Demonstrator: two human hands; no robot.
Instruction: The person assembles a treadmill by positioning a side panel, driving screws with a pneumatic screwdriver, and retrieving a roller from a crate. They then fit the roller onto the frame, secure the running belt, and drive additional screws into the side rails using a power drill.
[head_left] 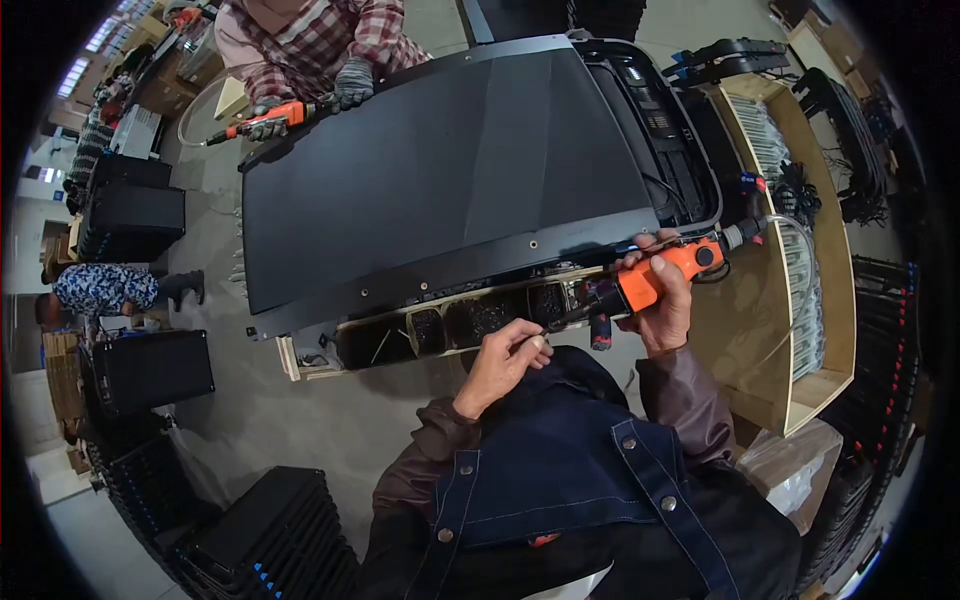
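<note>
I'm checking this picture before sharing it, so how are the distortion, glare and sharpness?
In the head view: strong fisheye curving toward black corners; pale sheen bands on the black panel; windows washed out, upper left; orange power tool and right hand fairly sharp; bins partly lost in shadow.

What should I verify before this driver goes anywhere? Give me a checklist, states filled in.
1. Right hand around the driver: ok.
2. Hose joined to the driver's rear: ok, as far as the view shows.
3. Left hand clear of the tip: not ok, its fingertips are right at it.
4. Screw seated on the tip: cannot tell, too small and partly hidden by the fingers.
5. Tip aimed at the panel: not ok, it points toward the left hand.
6. Co-worker's gloves away from this driver: ok, they are across the panel.
</note>
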